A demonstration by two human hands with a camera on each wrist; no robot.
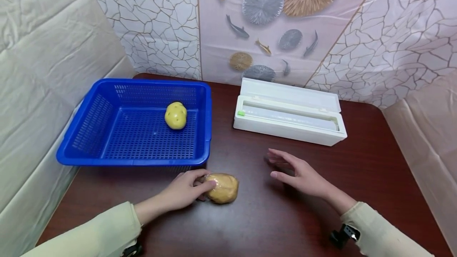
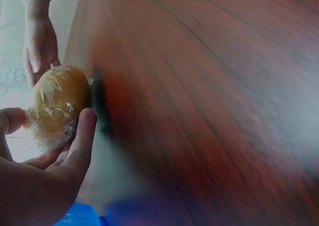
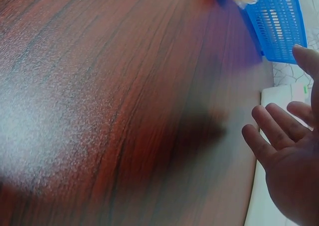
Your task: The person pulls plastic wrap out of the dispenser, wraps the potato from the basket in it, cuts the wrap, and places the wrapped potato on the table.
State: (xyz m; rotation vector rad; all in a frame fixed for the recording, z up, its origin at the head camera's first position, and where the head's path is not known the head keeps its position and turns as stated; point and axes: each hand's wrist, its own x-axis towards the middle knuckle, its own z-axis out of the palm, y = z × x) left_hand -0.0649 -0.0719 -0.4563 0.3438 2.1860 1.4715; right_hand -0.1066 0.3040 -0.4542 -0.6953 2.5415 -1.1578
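Note:
A potato (image 1: 223, 188) wrapped in clear plastic film is held by my left hand (image 1: 185, 188), in front of the blue basket's near right corner. In the left wrist view, thumb and fingers grip the wrapped potato (image 2: 61, 99) from its near end, where the film bunches up in creases. My right hand (image 1: 301, 173) hovers over the table to the right, fingers relaxed and apart, holding nothing. The right wrist view shows that hand (image 3: 291, 156) with its palm bare. Inside the blue basket (image 1: 133, 162) lies an unwrapped yellow potato (image 1: 176, 116), toward the right side.
At the back right of the dark wooden table (image 1: 250, 229) stands a white cling film box (image 1: 285, 132), its lid (image 1: 290, 93) raised and a roll of film (image 1: 289, 117) inside. Patterned cloth (image 1: 228, 50) hangs behind, and pale fabric walls flank both sides.

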